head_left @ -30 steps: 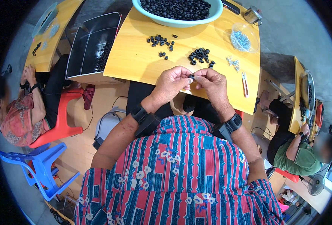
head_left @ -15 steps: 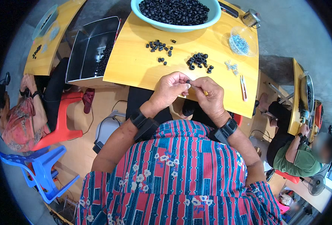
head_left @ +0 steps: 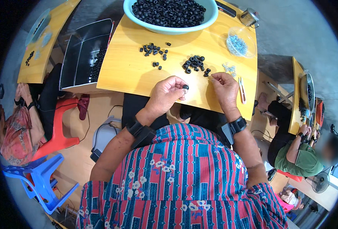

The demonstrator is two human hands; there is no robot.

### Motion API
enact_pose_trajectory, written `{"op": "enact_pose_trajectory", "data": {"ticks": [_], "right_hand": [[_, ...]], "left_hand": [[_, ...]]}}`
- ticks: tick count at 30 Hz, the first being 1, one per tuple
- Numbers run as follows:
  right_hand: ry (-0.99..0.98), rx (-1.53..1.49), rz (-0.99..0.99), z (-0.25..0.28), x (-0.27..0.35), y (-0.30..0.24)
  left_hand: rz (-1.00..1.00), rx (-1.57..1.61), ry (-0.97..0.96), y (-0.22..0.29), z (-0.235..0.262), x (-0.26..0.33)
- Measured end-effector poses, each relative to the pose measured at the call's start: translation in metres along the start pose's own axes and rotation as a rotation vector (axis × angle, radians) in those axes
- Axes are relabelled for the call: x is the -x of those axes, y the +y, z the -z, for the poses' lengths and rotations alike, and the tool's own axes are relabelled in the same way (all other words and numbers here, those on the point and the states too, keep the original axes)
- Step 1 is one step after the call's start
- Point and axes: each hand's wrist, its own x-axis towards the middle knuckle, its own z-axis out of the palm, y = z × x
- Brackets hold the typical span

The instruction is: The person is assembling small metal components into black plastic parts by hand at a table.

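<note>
My left hand (head_left: 166, 94) pinches a small black rubber cap (head_left: 185, 87) between thumb and forefinger, just over the table's near edge. Apart from it, to the right, my right hand (head_left: 227, 91) has its thumb and forefinger pressed together; whatever may be between them is too small to see. Its fingertips are close to a pile of black ring-shaped caps (head_left: 193, 63). Just beyond that hand lies a little heap of small shiny metal parts (head_left: 229, 68). Tweezers (head_left: 242, 91) rest on the table to its right. Farther left, several small black cylinders (head_left: 152, 49) are scattered.
A pale green basin (head_left: 169, 29) full of black caps stands at the table's (head_left: 119, 65) far side. A clear bowl (head_left: 240, 42) of metal parts, a metal mug (head_left: 250, 17) and a black-lined box (head_left: 85, 53) stand around. People work at tables on both sides.
My hands have come apart: the right moved right toward the metal parts, while the left keeps the black cap. The whole view has shifted slightly.
</note>
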Motion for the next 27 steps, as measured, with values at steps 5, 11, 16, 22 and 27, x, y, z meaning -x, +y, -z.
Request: {"op": "enact_pose_trajectory", "data": {"ticks": [5,11,16,22,27], "right_hand": [[-0.054,0.062,0.251,-0.004,-0.002,-0.008],[-0.095,0.182,0.293,-0.005,-0.003,-0.011],[-0.137,0.301,0.397,-0.003,0.001,-0.014],[-0.214,0.527,0.649,-0.002,0.012,-0.017],[-0.151,0.383,0.665,-0.012,0.015,-0.012]], "left_hand": [[-0.013,-0.005,0.003,0.001,0.000,0.001],[-0.001,0.009,0.017,0.003,-0.003,-0.001],[-0.018,-0.028,0.009,-0.002,0.001,-0.001],[-0.013,-0.049,-0.009,-0.004,0.000,-0.003],[-0.032,-0.095,-0.006,-0.004,0.000,-0.001]]}}
